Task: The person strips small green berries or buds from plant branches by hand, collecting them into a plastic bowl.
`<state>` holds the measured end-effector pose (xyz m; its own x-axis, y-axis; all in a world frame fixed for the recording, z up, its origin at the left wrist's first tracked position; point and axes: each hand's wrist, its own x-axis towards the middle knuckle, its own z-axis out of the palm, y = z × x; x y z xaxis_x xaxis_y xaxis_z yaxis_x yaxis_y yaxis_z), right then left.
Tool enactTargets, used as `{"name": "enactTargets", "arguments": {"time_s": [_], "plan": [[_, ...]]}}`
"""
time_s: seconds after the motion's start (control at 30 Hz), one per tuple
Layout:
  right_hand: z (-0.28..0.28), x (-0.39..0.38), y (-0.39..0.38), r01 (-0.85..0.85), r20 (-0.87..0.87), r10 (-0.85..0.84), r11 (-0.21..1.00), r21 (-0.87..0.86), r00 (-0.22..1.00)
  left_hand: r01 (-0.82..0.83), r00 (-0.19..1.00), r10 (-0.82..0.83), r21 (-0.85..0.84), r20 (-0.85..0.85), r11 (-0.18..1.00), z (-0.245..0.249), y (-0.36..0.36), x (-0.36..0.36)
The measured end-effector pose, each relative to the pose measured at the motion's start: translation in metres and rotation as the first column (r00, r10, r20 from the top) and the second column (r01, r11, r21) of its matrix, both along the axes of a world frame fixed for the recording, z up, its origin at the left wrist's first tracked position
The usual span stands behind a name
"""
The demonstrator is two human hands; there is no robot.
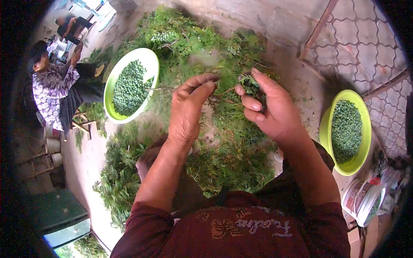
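Note:
My left hand (189, 105) pinches a thin brown twig (161, 89) between thumb and fingertips. One end of the twig sticks out leftward, in front of a basin's rim. Opposite it, my right hand (273, 103) is curled around a small green sprig (250, 82), partly hidden by the fingers. The two hands are raised a short way apart, above a heap of cut evergreen branches (228, 159) that covers the floor before me.
Small green cones or berries fill a pale basin (155, 64) at left and a yellow-green basin (366, 142) at right. A white bucket (361, 202) lies near the right edge. Another person (53, 86) sits at left. More branches (185, 32) lie by the wall.

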<state>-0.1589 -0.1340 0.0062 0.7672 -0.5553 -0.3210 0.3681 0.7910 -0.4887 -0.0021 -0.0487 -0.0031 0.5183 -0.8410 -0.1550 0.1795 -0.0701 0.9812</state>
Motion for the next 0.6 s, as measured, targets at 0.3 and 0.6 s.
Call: {"name": "enactTargets", "arguments": {"time_s": [0.3, 0.6], "plan": [[0.001, 0.008, 0.014, -0.071, -0.215, -0.003, 0.940, -0.333, 0.977, 0.111, 0.716, 0.058, -0.195, 0.696, 0.974, -0.003, -0.010, -0.023], [-0.007, 0.015, 0.016, -0.050, -0.263, -0.052, 0.929, -0.366, 0.963, 0.076, 0.661, 0.101, -0.201, 0.744, 0.977, -0.011, -0.013, -0.024]]}}
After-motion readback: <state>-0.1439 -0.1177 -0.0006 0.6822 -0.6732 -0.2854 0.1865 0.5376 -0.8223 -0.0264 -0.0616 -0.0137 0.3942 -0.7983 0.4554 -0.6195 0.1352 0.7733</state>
